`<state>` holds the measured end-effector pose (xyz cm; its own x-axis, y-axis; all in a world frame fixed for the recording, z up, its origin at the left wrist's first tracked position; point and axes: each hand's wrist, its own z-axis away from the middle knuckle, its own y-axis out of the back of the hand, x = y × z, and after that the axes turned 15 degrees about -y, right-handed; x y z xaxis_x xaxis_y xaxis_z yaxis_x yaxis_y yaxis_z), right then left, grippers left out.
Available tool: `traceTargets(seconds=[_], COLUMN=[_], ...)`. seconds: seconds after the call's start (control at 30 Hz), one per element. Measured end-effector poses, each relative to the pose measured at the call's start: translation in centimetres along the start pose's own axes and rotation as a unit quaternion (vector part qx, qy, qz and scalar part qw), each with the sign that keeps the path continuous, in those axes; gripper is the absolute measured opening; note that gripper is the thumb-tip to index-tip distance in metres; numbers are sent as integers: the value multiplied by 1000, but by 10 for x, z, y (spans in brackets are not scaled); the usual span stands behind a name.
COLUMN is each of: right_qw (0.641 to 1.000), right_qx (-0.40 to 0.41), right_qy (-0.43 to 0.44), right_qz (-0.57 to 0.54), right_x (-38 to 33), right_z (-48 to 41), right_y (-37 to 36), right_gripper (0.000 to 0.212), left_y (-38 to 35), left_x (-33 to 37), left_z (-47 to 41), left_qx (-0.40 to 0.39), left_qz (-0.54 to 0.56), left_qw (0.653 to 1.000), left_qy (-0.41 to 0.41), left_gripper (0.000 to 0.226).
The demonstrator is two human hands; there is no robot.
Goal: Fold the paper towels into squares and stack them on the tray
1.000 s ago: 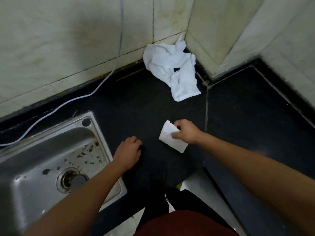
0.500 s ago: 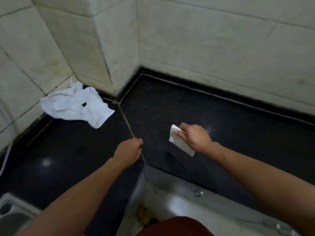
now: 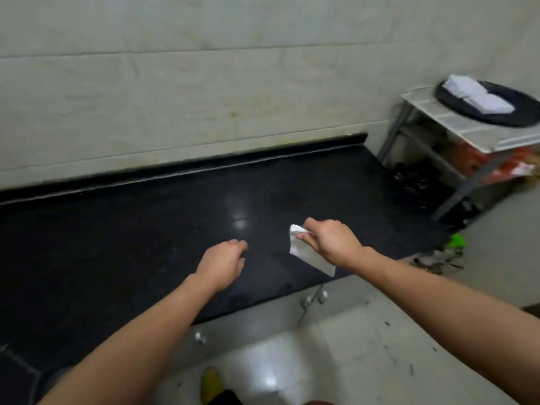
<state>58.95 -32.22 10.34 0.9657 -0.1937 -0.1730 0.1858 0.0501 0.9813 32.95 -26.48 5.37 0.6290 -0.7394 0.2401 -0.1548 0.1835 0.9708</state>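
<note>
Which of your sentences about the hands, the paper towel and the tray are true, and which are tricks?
1. The right hand holds a folded paper towel. True.
2. The left hand holds a paper towel too. False: it holds nothing, and its fingers are loosely curled over the black counter.
3. Folded squares lie on the round black tray. True.
4. The tray sits on the black counter. False: it sits on a white shelf rack off to the right.
</note>
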Motion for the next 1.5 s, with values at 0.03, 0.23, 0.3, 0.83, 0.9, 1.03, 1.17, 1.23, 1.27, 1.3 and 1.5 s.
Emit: traceTargets(seconds=[0.03,0.23,0.3,0.83,0.9,1.03,1.17,1.23,1.27,1.3,1.5], right_qw=[1000,991,984,947,946,950,964,971,975,979,987], right_qx=[4,42,43,112,108,86,63,50,41,31,-25], right_qy=[-21,-127,-170,-270,-270,-257,-202,-164,-147,-129,-68], right_qz=[1,-15,-26,-130,-145,-154,-160,-164,-159,-152,-146], right_x=[28,148,191,452,477,535,593,623,635,651,708], right_z=[6,26,23,-77,-88,-124,-170,-199,-212,-226,-291], right_y=[6,41,54,242,260,291,317,326,329,333,347], right_gripper=[40,43,40,8,10,13,15,16,16,16,16], left_y=[-2,0,-4,41,45,43,38,33,31,28,14], left_x=[20,101,126,292,306,335,362,377,385,395,432], left_z=[-24,-144,-194,-526,-551,-602,-660,-691,-704,-720,-782], left_qx=[-7,-24,-29,17,23,43,83,106,115,118,75], left_qz=[-4,-19,-28,-10,-4,12,10,9,10,9,-4], left_qw=[1000,986,978,930,929,934,943,955,961,967,992], left_qy=[-30,-162,-204,-368,-368,-355,-323,-275,-251,-227,-101], left_gripper=[26,27,27,20,21,17,23,23,23,23,30])
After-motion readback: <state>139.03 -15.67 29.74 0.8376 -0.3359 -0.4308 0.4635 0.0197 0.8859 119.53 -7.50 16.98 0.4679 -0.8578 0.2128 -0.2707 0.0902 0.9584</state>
